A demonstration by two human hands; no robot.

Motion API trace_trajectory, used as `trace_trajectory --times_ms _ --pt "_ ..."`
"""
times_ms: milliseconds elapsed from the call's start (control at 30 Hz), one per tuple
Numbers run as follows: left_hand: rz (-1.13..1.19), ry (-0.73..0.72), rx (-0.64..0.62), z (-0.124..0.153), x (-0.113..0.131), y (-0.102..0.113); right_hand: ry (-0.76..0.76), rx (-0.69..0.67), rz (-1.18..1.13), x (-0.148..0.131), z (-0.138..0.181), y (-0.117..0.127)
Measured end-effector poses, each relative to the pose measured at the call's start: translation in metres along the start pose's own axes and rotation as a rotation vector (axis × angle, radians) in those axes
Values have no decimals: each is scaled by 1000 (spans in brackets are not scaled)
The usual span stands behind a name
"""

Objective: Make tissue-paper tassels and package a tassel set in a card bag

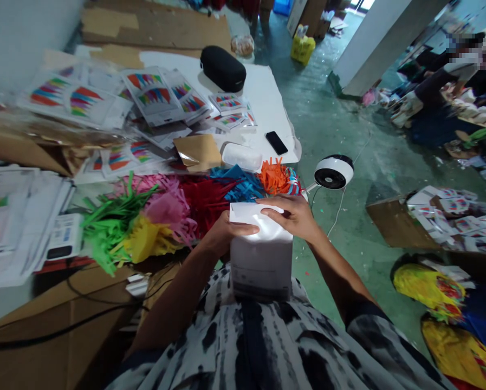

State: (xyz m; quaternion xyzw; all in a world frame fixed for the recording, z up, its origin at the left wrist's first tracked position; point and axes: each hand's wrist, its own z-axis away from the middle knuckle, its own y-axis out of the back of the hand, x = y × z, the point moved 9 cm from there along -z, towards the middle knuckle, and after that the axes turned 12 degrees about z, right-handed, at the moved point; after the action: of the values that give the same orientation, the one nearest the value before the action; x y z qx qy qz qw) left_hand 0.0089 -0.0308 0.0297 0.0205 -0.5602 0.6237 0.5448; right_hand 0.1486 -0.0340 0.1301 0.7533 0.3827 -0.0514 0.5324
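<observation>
Close to my body I hold a white printed packet (261,265), which looks like a paper or plastic sleeve. My left hand (230,230) grips its left edge, with the thumb lying across the front. On the upper right, my right hand (293,214) pinches the top edge between thumb and fingers. Small print shows low on the packet; what is inside cannot be seen. Just beyond my hands lie bunches of fringed paper: orange (274,176), blue (237,183), dark red (206,200), pink (172,208), yellow (149,238) and green (112,222).
Packets with colourful tassel pictures (153,97) are piled on the table at left. Near them are a black case (223,69), a phone (276,143) and a white tray (241,157). A round fan (334,171) stands to the right. A carton of packets (405,222) sits on the floor.
</observation>
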Motion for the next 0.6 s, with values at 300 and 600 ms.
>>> trace_trajectory --times_ms 300,600 --pt "64 34 25 3 -4 0 29 -103 -71 0 -3 -6" --pt "-132 -126 182 1 29 24 -126 -177 -154 11 -4 -14"
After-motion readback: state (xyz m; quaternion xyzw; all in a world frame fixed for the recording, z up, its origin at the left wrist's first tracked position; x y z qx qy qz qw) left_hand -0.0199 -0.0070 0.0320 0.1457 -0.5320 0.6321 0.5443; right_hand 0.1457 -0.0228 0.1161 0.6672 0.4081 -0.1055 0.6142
